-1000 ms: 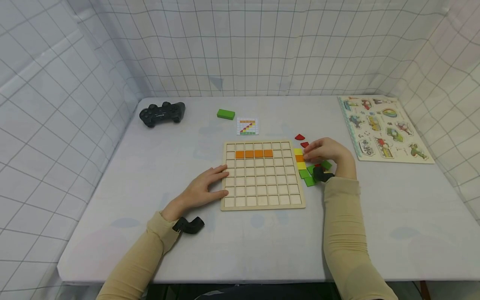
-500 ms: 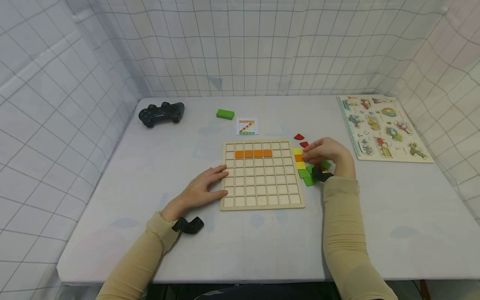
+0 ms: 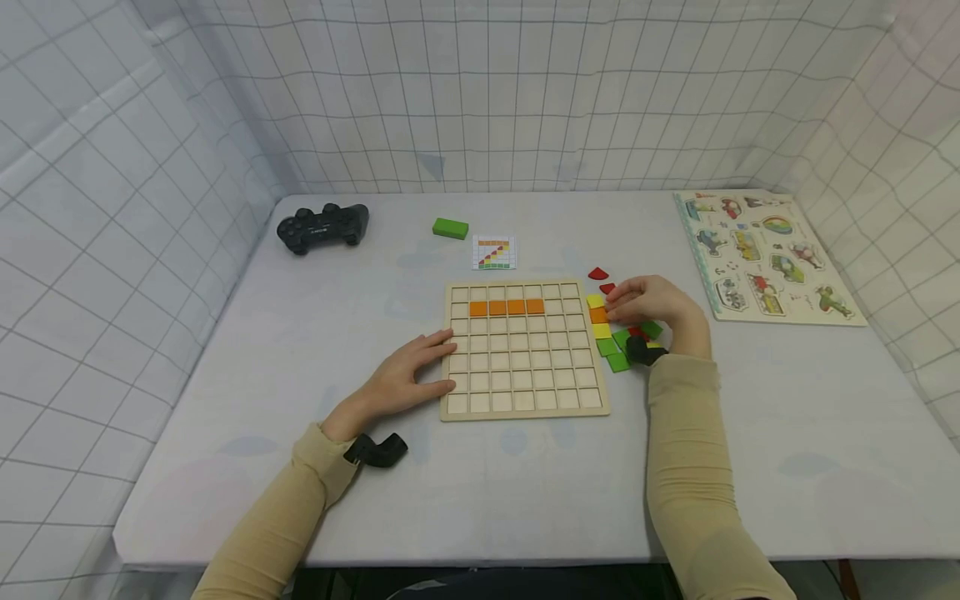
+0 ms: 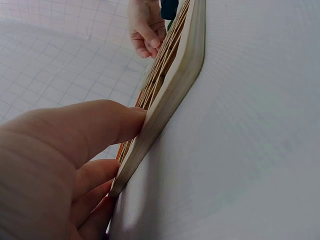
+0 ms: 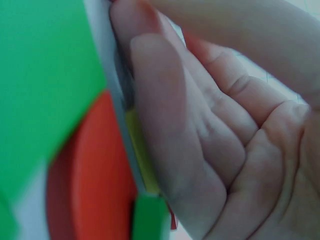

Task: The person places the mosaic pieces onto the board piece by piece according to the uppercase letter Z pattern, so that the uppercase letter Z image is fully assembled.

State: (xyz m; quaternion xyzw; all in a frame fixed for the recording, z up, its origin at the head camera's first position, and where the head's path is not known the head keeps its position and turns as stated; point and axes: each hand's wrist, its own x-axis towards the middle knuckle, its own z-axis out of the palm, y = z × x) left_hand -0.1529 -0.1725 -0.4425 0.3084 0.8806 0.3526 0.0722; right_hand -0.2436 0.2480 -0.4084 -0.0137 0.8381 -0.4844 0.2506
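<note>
My left hand (image 3: 397,377) rests against the left edge of a wooden grid board (image 3: 525,418); in the left wrist view its thumb and fingers (image 4: 95,125) touch the board's rim. Several orange square tiles (image 3: 498,308) sit in a row in the board's second row of cells. At the board's right side, my right hand (image 3: 651,304) reaches down over loose tiles. Its fingertips are at an orange tile (image 3: 597,316), beside two yellow tiles (image 3: 602,331). Bent fingers (image 5: 165,115) and the palm fill the right wrist view, with no tile visibly pinched; part of the fingertips is hidden.
Green tiles (image 3: 618,362) and red pieces (image 3: 597,273) lie around the right hand. Behind the board are a small pattern card (image 3: 494,252) and a green block (image 3: 451,228). A black game controller (image 3: 323,228) lies far left, a picture puzzle board (image 3: 772,258) far right.
Beside my right fingertips, the farthest yellow tile has shifted and turned slightly, and the orange tile below it has moved a little. My left hand and the board stay as they were.
</note>
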